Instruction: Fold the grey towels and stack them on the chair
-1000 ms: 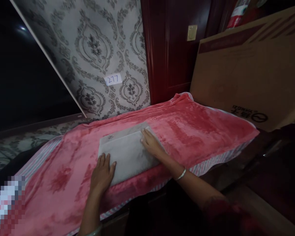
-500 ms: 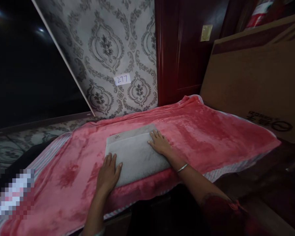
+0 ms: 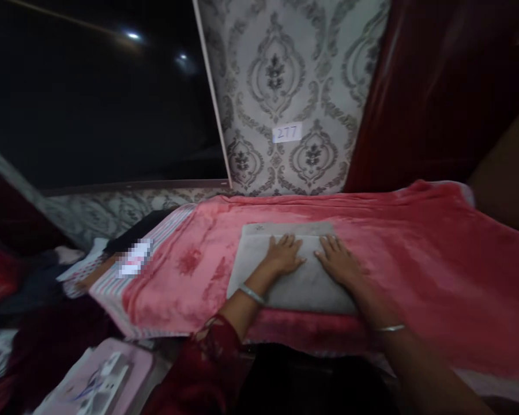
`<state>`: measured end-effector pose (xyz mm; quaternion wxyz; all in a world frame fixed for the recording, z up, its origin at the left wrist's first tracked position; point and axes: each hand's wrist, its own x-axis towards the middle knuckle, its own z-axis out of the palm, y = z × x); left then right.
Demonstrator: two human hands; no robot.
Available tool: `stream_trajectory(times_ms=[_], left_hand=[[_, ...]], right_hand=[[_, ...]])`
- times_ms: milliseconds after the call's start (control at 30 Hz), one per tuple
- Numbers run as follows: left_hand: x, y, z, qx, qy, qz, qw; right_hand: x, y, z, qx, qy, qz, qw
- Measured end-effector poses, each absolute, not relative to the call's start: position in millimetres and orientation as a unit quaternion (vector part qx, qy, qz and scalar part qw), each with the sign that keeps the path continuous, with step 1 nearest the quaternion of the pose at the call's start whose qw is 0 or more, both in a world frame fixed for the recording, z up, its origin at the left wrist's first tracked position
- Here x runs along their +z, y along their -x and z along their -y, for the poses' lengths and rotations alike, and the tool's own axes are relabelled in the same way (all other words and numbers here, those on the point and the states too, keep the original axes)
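Note:
A grey folded cloth (image 3: pixel 294 294) lies flat on a pink fleece blanket (image 3: pixel 419 265), with a small emblem on its far flap. My left hand (image 3: pixel 285 256) rests palm down on the cloth's middle, fingers spread. Just to its right, my right hand (image 3: pixel 339 262) lies flat on the same cloth, near its right side. The hands are close but not touching, and neither holds anything. A bangle circles each wrist, and a red sleeve (image 3: pixel 211 357) covers my left forearm.
Patterned grey wallpaper (image 3: pixel 277 75) with a "277" label (image 3: pixel 286 132) rises behind the blanket, beside a dark red wood panel (image 3: pixel 432 98). A pixelated object (image 3: pixel 134 259) lies on the striped sheet edge (image 3: pixel 164 230). A pale pink package (image 3: pixel 104 380) sits low at left.
The view has turned left, shifting the scene rightward. My left hand has moved from the cloth's near left edge to its middle, closer to my right hand.

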<state>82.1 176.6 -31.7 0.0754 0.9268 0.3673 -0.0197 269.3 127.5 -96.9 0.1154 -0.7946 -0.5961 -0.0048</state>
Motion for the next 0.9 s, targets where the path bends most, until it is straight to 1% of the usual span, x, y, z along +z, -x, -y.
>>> stream_trajectory(times_ms=[167,367,500,633,767,900], left_hand=[[-59,-63,-190,0.016,-0.929,-0.360,0.084],[-62,3,-214,0.023,-0.899,-0.432,0.074],[-69,39,-226,0.042,-0.879,-0.463,0.104],[-77,47,-227,0.071,-0.873,-0.466,0.128],[-73,46,-227,0.057,-0.870,-0.469,0.141],[-56,43,-226,0.017,-0.867,-0.478,0.139]], right_hand=[[-118,-279,-134,-0.011,0.778,0.613,0.137],[-134,-285,-138,-0.038,0.767,0.619,0.165],[-140,-289,-140,-0.043,0.764,0.622,0.166],[-145,-295,-142,-0.050,0.745,0.644,0.167],[-144,-296,-141,-0.049,0.731,0.661,0.163],[-129,-290,-142,-0.024,0.769,0.624,0.138]])
